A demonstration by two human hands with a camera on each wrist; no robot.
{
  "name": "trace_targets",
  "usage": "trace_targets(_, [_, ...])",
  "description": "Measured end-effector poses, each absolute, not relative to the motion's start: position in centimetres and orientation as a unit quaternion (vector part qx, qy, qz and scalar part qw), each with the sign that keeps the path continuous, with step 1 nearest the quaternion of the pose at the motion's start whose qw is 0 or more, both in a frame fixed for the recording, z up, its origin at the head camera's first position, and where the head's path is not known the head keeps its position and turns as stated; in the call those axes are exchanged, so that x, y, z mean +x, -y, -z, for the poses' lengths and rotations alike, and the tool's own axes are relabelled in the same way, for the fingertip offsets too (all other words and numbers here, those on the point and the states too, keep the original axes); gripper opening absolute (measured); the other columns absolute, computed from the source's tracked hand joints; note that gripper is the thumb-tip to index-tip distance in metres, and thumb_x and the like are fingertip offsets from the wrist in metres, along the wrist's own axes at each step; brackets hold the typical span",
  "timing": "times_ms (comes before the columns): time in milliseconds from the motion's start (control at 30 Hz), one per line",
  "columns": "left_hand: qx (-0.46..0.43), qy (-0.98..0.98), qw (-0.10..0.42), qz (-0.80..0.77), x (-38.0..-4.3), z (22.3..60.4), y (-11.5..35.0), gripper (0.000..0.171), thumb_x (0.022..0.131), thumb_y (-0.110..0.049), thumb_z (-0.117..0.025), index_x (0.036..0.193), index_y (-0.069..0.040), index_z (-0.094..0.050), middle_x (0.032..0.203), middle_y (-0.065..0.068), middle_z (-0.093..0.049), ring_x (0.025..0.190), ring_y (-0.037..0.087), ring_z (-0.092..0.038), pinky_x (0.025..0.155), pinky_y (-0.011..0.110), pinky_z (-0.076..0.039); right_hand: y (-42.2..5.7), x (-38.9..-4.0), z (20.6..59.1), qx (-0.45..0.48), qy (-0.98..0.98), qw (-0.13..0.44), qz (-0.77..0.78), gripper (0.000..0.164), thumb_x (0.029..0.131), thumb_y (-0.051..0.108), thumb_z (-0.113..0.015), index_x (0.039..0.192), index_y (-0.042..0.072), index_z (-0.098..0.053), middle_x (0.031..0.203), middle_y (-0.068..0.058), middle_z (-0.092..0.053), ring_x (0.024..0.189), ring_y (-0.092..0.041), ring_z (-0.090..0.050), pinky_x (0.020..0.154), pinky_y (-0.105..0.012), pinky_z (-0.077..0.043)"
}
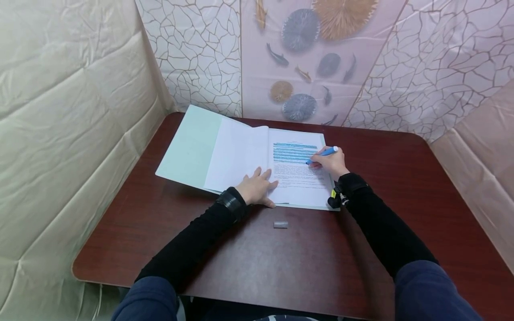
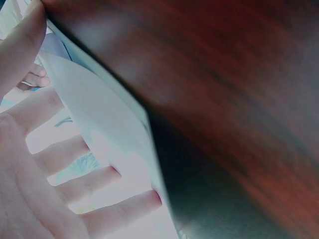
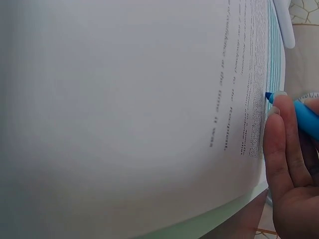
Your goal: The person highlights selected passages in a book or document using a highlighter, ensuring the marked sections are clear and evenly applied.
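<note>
Blue, white-ended marker (image 1: 329, 151) is slanting, right hand (image 1: 332, 161) pinching it; green folder (image 1: 188, 145) is holding pages (image 1: 242, 149), left hand (image 1: 254, 188) resting wide-fingered on their near edge.

A dark reddish-brown table (image 1: 401, 178) with rounded far corners fills the lower part of the head view; a pale sheen lies across its near half; a small grey piece (image 1: 280, 224) rests there, its long side running left to right; behind the far edge hangs a pale pink panel (image 1: 257, 80) printed with grey and tan discs and small fish; on either side of it stand a left white panel (image 1: 201, 49) and a right white panel (image 1: 453, 67), both covered in brown crackle lines; creased cream cloth (image 1: 60, 111) drapes the left side; pinkish-beige cloth (image 1: 482, 147) drapes the right.
</note>
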State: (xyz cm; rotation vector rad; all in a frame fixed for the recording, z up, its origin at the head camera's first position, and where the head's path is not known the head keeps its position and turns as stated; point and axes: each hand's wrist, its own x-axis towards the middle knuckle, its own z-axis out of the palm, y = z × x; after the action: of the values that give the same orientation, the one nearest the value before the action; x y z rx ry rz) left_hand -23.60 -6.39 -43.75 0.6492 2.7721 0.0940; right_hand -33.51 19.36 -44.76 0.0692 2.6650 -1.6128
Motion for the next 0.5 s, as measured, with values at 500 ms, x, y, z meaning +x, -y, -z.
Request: trace_targets(500, [0.224, -0.963, 0.144, -0.033, -23.52, 43.85, 6.32, 0.080, 0.081, -0.055, -0.070, 0.149, -0.027, -0.037, 0.163, 0.011, -0.015, 0.150, 0.040, -0.010, 0.111, 0.063, -0.029, -19.62, -33.68, 45.10, 0.031, -0.858, 0.007, 0.513, 0.021, 0.086, 0.018, -0.071, 0.094, 0.000, -0.063, 0.091, -0.015, -0.076, 0.075, -0.017, -0.075, 0.073, -0.029, -0.059])
